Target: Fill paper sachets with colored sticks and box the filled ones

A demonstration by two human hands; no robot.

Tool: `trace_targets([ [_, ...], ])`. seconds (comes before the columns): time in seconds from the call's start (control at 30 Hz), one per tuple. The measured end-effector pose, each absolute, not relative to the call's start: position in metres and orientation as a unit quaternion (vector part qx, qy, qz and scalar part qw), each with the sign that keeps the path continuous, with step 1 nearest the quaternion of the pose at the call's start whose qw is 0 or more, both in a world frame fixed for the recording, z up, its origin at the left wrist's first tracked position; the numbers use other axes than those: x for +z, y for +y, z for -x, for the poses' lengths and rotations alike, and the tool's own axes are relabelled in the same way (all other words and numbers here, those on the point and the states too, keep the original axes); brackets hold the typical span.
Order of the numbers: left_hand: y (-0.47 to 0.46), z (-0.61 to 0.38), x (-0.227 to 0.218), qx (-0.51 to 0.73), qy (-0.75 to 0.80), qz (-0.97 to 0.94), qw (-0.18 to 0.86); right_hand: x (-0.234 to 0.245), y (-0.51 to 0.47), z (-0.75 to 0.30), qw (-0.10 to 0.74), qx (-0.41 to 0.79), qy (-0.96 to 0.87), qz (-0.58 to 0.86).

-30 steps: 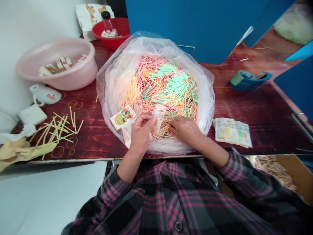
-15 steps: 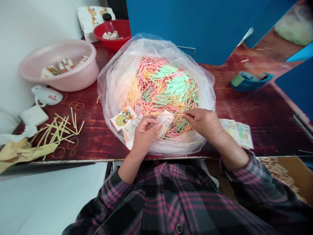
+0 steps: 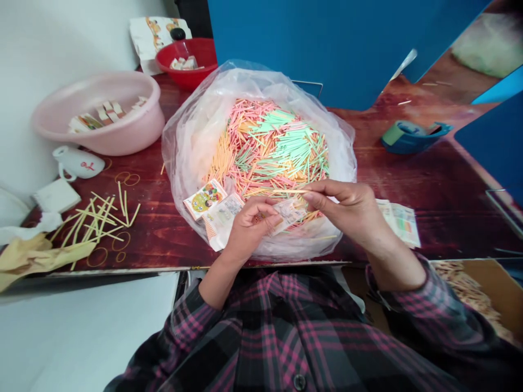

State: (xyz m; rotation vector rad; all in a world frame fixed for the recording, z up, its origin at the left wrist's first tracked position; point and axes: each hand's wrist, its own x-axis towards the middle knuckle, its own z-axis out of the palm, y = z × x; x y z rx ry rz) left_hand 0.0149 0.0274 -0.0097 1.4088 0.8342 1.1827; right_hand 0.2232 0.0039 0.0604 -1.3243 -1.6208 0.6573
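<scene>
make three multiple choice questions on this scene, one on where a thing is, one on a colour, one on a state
1. Where does the round red plastic bowl stand?
a) On the dark red wooden table top, beyond the clear plastic bag
b) Inside the pale pink plastic basin
c) On the cardboard box

2. What colours are in the plaid long-sleeved shirt?
a) Green and white
b) Pink and dark
c) Yellow and blue

3. What does the left hand hold?
a) A roll of tape
b) A white mug
c) A printed paper packet

1 a: the bowl stands past the bag's far side.
2 b: pink and dark checks cover the sleeves.
3 c: its fingers grip the packet above the bag.
</scene>
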Motion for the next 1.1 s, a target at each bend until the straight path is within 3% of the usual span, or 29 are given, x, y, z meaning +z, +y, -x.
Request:
trace_targets([
  [0.3, 0.029, -0.021, -0.017, 0.542, 0.348, -0.509, 0.571, 0.049, 0.0, -0.222, 0.523, 0.201, -0.606, 0.565],
  [0.6, 0.032, -0.015, -0.012, 0.508, 0.345, -0.625, 0.483, 0.066, 0.0, -0.239, 0.322, 0.135, -0.797, 0.493],
  [0.9, 0.033, -0.013, -0.008, 0.495, 0.34, -0.674, 0.43, 0.069, -0.002, -0.24, 0.331, 0.134, -0.782, 0.511],
  [1.1, 0.03, -0.017, -0.009, 0.5, 0.331, -0.665, 0.446, 0.057, -0.002, -0.231, 0.417, 0.186, -0.708, 0.539],
])
